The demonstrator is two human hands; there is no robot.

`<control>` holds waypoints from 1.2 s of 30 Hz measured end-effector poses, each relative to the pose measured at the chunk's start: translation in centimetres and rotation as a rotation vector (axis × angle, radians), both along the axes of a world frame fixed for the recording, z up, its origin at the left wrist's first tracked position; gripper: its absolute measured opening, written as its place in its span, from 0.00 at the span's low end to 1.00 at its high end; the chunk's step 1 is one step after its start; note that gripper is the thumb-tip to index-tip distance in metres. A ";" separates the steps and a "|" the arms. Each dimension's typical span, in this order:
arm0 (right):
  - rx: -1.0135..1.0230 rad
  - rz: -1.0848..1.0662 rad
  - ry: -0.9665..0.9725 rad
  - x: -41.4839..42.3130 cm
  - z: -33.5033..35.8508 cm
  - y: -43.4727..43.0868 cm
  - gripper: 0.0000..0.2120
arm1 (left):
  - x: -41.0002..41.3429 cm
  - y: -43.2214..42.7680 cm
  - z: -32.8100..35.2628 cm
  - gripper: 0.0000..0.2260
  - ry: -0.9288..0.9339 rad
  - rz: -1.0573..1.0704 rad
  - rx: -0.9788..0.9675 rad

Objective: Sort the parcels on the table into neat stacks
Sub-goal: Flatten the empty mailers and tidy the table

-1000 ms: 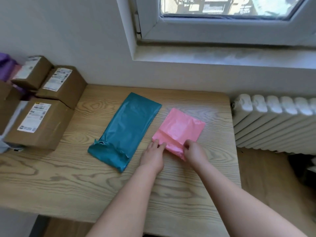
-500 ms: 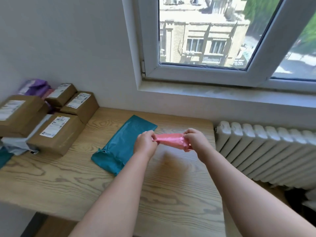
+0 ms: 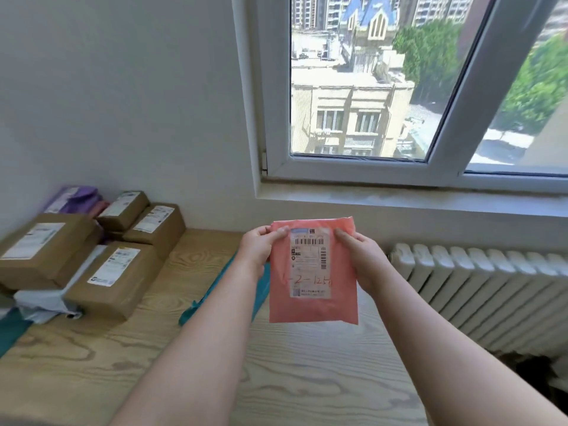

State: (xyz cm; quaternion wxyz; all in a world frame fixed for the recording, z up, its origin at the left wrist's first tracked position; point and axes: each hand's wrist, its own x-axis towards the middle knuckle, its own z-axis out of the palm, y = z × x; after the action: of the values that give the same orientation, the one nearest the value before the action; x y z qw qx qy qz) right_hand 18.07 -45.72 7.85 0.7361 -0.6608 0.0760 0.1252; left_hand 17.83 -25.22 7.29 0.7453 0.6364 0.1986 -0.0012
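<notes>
pink parcel (image 3: 313, 305) upright, long axis vertical, label facing camera

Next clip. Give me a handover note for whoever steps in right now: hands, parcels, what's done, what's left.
Hands: left hand and right hand each grip an upper side of the pink mailer, which is upright above the table with its label facing the camera.
Parcels: the teal mailer lies flat on the table, partly hidden. The boxes sit in a loose pile at the table's left, with a grey mailer under them and a purple mailer behind.
Done: pink mailer lifted.
Left: set it down, stack the mailers, square up the boxes.
</notes>
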 end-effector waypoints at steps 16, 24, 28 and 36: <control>0.506 -0.226 0.145 -0.8 2.7 2.9 0.12 | -1.4 1.0 0.9 0.18 -0.007 -0.124 -0.437; 0.166 0.017 0.026 -1.6 0.6 0.8 0.22 | -3.2 2.1 0.0 0.15 0.064 -0.154 -0.381; 0.007 0.169 0.060 -2.9 -1.0 0.1 0.15 | -2.9 2.8 0.1 0.18 0.072 -0.018 -0.368; 0.062 -0.079 0.029 -3.6 -1.4 0.9 0.13 | -2.9 2.8 0.0 0.14 0.064 0.025 -0.291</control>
State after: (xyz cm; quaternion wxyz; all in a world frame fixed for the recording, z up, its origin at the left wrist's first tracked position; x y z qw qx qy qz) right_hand 14.49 -44.80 6.41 0.7594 -0.6322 0.1088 0.1081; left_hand 14.88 -22.37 7.28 0.8230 0.5186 0.2280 -0.0413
